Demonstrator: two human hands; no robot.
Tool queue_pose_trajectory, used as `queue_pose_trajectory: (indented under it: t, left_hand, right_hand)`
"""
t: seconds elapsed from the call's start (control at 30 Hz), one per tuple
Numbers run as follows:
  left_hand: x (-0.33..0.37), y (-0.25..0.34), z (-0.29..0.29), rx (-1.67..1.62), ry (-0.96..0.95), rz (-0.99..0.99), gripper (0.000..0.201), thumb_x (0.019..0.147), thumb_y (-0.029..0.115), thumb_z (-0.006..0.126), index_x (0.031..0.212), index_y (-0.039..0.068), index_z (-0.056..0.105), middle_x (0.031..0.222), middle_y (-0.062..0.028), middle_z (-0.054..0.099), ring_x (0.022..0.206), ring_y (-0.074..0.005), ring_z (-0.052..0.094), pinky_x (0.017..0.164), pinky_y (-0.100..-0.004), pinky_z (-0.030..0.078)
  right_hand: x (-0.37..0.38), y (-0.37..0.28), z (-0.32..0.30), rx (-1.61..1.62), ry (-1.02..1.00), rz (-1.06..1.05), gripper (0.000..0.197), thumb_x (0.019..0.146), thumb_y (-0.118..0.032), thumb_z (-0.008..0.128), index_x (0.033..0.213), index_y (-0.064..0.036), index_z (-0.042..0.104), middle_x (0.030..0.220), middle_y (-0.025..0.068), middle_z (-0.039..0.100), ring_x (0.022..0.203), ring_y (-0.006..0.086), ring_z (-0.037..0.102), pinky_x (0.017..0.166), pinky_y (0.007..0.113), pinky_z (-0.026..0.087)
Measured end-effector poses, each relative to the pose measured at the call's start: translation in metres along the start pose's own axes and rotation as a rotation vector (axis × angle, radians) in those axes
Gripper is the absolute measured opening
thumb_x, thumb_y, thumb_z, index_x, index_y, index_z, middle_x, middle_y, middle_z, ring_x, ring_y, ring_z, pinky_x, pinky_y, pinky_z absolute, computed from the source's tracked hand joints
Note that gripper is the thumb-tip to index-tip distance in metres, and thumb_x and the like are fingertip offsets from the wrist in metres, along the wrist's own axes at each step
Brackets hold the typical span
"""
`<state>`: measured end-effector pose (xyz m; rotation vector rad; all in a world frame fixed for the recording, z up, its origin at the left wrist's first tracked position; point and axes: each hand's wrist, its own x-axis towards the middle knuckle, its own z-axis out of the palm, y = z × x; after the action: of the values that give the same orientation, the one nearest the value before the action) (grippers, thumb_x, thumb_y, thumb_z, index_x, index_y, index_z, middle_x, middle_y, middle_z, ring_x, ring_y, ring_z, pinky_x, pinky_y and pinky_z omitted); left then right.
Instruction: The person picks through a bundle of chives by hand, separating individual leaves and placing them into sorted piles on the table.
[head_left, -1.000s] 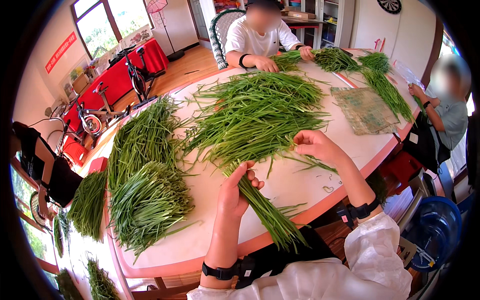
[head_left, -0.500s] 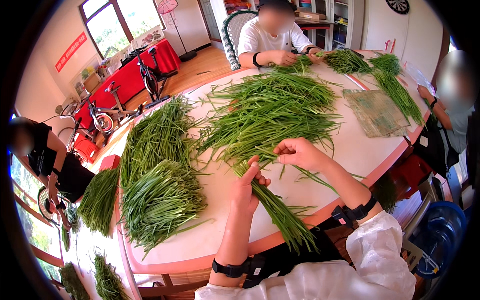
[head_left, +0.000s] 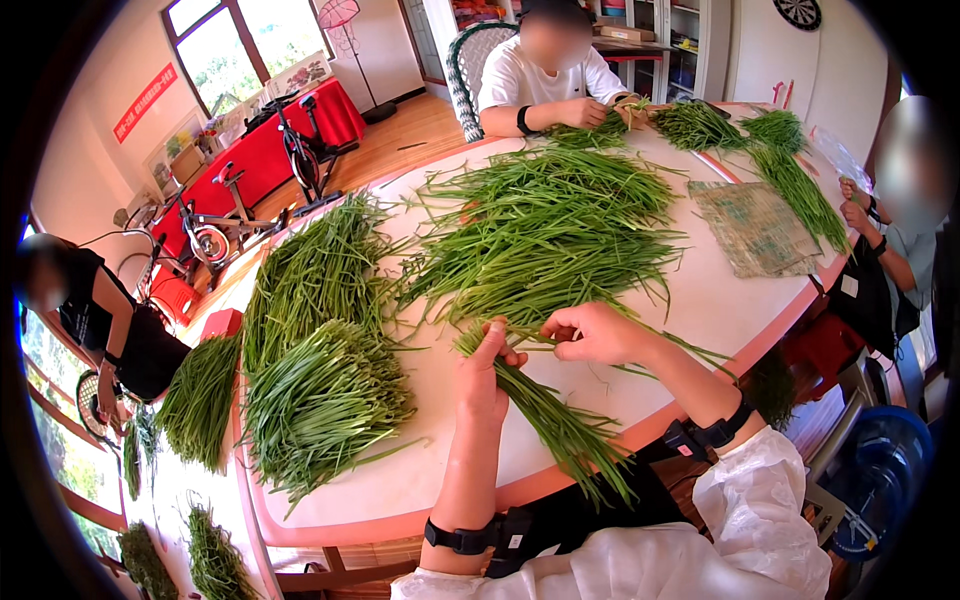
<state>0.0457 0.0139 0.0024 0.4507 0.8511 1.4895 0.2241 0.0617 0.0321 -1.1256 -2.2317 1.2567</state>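
My left hand (head_left: 487,375) is closed round a bunch of chives (head_left: 560,430), thumb on top, near the stem ends. The long green leaves slant down to the right, past the table's near edge. Just right of it my right hand (head_left: 600,335) pinches a few loose chive stalks (head_left: 690,350), whose leaves trail out under the wrist. Ahead of both hands spreads a large loose heap of chives (head_left: 560,220). To the left lie a neatly stacked pile of chives (head_left: 325,410) and a looser pile (head_left: 310,280) behind it.
A person in white (head_left: 565,80) handles chives across the table (head_left: 440,460). Others are at far left (head_left: 130,310) and far right (head_left: 900,220). A worn greenish mat (head_left: 755,228) lies at right. A blue tub (head_left: 885,480) stands below the table at lower right.
My right hand has moved slightly down and left, closer to my left hand. The bunch stays in my left hand, which has shifted a little. The person at far right has raised their hands together.
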Motion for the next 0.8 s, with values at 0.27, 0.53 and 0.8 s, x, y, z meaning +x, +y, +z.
queue_pose_trajectory:
  t: [0.27,0.53,0.8]
  left_hand:
    - [0.009,0.017,-0.012,-0.258,-0.005,0.008,0.019,0.087,0.017,0.053,0.102,0.005,0.053,0.063,0.0019,0.039,0.057,-0.0106,0.041,0.058,-0.0279,0.042]
    - [0.008,0.018,-0.010,-0.290,-0.069,-0.018,0.019,0.087,0.018,0.054,0.101,0.005,0.053,0.063,0.0020,0.039,0.057,-0.0104,0.040,0.057,-0.0271,0.041]
    - [0.006,0.009,-0.004,-0.225,-0.182,-0.071,0.022,0.086,0.018,0.055,0.103,0.005,0.053,0.064,0.0020,0.039,0.056,-0.0100,0.039,0.057,-0.0272,0.040]
  right_hand:
    - [-0.025,0.054,-0.058,-0.296,0.175,0.162,0.031,0.069,-0.014,0.059,0.099,-0.0048,0.061,0.085,0.0109,0.064,0.077,0.0220,0.060,0.069,0.032,0.047]
    - [-0.041,0.045,-0.079,-0.390,0.386,0.444,0.032,0.071,-0.012,0.058,0.103,-0.0096,0.059,0.105,0.0142,0.057,0.094,0.0279,0.053,0.083,0.037,0.041]
    - [-0.020,0.031,-0.048,-0.571,0.447,-0.051,0.019,0.078,-0.018,0.058,0.094,-0.0073,0.062,0.088,0.0096,0.062,0.092,0.0268,0.053,0.086,0.038,0.035]
